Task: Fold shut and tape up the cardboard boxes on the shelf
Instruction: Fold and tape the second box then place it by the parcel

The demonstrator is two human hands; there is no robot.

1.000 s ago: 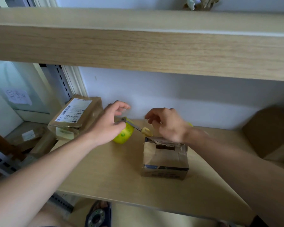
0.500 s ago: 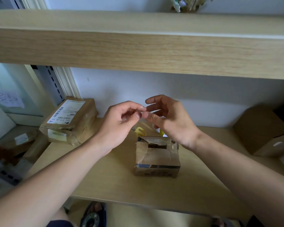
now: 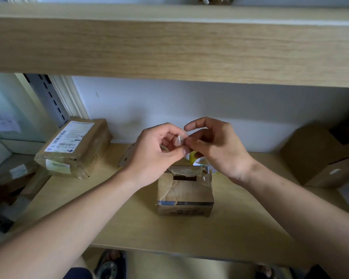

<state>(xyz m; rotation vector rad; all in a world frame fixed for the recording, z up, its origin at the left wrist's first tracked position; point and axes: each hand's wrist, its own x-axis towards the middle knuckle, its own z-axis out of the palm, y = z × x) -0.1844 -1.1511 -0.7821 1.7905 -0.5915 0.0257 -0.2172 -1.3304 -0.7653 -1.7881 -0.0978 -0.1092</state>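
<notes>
A small crumpled cardboard box (image 3: 184,191) stands in the middle of the wooden shelf (image 3: 240,228), its top partly covered with wrinkled clear tape and a dark gap at the front. Above it, my left hand (image 3: 157,152) and my right hand (image 3: 214,146) meet, both pinching a small piece of clear tape (image 3: 178,140) between thumb and fingers. Behind the box, a yellow tape dispenser (image 3: 193,158) peeks out between my hands, mostly hidden.
A taped parcel with a white shipping label (image 3: 75,146) lies at the shelf's left. A brown box (image 3: 318,156) sits at the right. An upper shelf board (image 3: 169,43) overhangs closely. More parcels (image 3: 18,174) lie lower left.
My left hand left the yellow dispenser and rose to meet my right hand above the box. Both hands now pinch a tape piece.
</notes>
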